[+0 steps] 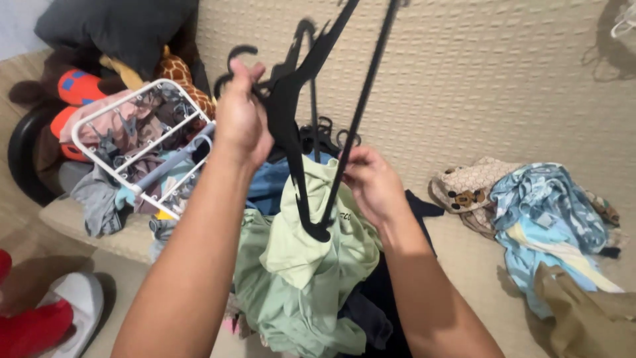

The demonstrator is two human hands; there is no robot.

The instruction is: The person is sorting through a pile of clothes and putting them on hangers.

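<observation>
My left hand [242,116] is raised and grips a black plastic hanger [286,113] near its hook. The hanger hangs tilted, with its long arms running up out of the top of the view. My right hand [371,179] pinches the hanger's thin bar lower down. A light green garment [311,265] hangs from the hanger and drapes below both hands. Behind the hands, several more black hangers [324,132] lie on a pile of clothes that includes a blue piece [271,185].
A white clip drying rack [142,99] lies on clothes at the left, beside plush toys [175,69] and a dark pillow [119,26]. A blue patterned garment [550,205] and a beige bag [467,185] lie at the right. A textured beige wall [477,73] stands behind.
</observation>
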